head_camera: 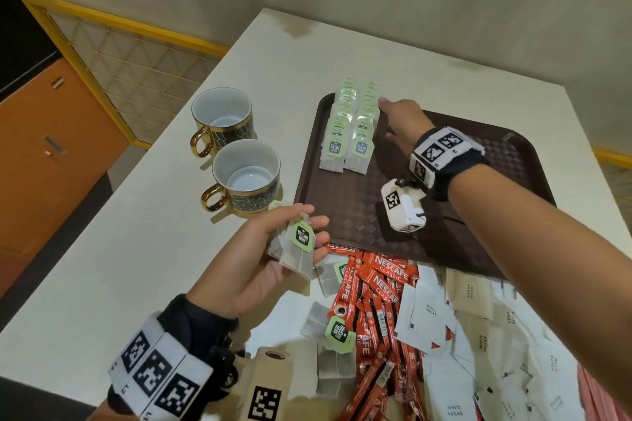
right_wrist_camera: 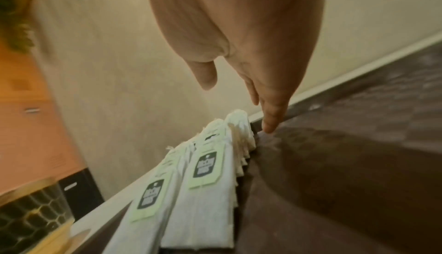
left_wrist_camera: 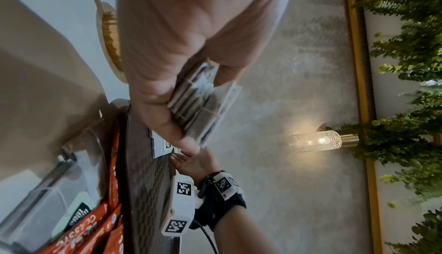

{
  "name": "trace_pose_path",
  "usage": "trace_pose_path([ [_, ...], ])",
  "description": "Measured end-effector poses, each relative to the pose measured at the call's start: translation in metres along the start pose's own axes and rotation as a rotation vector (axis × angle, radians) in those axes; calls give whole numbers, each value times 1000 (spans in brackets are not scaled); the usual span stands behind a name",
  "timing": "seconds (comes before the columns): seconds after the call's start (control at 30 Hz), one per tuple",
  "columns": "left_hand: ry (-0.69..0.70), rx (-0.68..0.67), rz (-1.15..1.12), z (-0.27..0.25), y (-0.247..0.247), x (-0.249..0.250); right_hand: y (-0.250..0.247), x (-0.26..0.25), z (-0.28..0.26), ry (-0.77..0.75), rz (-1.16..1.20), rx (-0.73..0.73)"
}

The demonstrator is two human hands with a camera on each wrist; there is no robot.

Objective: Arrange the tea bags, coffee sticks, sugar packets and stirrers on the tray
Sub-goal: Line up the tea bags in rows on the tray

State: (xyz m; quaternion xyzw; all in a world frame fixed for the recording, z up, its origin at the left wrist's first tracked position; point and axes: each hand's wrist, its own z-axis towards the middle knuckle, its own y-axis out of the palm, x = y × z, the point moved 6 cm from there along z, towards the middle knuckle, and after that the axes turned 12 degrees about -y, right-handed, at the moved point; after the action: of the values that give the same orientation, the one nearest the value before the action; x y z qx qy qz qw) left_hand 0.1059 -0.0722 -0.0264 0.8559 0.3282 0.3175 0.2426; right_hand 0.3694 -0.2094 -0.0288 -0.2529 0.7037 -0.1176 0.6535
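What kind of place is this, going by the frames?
Probably a cafe or hotel-style refreshment corner, though it could be a staged room. Cues: a brown serving tray lined with tea bags, two gold-trimmed mugs on a white table, and a glass wall lamp beside leafy greenery.
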Motion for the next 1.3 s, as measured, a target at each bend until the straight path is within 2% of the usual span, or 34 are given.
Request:
trace_pose_path([
  [0.17, 15, -9, 1, 0, -3, 5, 25, -1, 6, 84, 312, -36],
  [0.43, 18, -23, -3, -1, 0, 3, 27, 0, 5, 136, 482, -43],
  [0.53, 14, -51, -16, 0, 2, 3, 6, -9, -20, 144, 348, 52],
  [0.57, 12, -62, -15, 1, 4, 3, -2, -15, -24, 69, 240, 63],
  [0.7, 32, -95, 78, 0, 15, 8, -1, -36, -78, -54, 308, -129],
  [0.8, 66, -65, 163, 0, 21, 9, 6, -48, -130, -199, 107, -406],
  [0.9, 81, -32, 177, 2, 23, 7, 7, -51, -163, -287, 83, -528],
  [1.03, 65, -90, 137, 2, 32, 0, 6, -45, -178, -380, 52, -440],
  [1.17, 23, -180, 46, 3, 35, -6, -13, -37, -180, -346, 128, -300],
  [1.3, 50, -160, 156, 4, 33, -6, -34, -42, -191, -371, 137, -257],
])
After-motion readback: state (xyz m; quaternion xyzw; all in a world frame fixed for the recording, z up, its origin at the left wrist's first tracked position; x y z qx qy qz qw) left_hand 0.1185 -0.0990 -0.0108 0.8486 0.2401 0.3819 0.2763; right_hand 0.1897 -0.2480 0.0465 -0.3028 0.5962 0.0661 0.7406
